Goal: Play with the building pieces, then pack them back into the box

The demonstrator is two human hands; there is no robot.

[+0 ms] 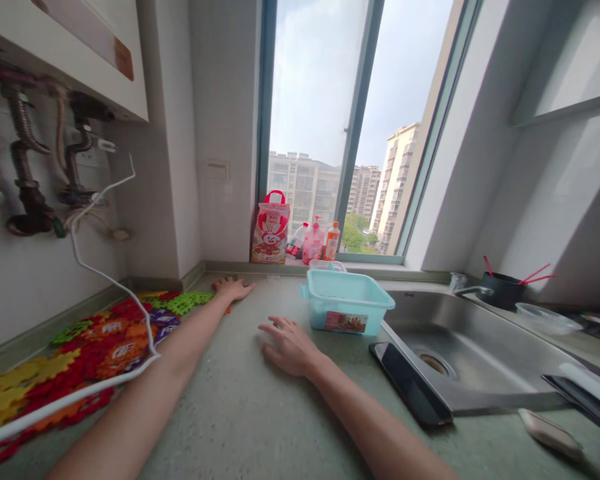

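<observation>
My left hand [233, 288] lies flat and open on the grey countertop [240, 407], far back near the wall, its fingers beside the edge of a colourful puzzle-piece mat [100, 340]. My right hand [287, 343] rests palm down on the counter with fingers spread, holding nothing. It is just left of a light blue plastic tub [347, 300] with a label on its front. A dark phone [409, 381] lies to the right of my right forearm, on the sink's edge.
A steel sink [460, 340] with a tap fills the right side. A red gift bag [270, 230] and several bottles [320, 241] stand on the windowsill. A white cable [105, 280] hangs from wall pipes over the mat. A black pot [503, 290] sits behind the sink.
</observation>
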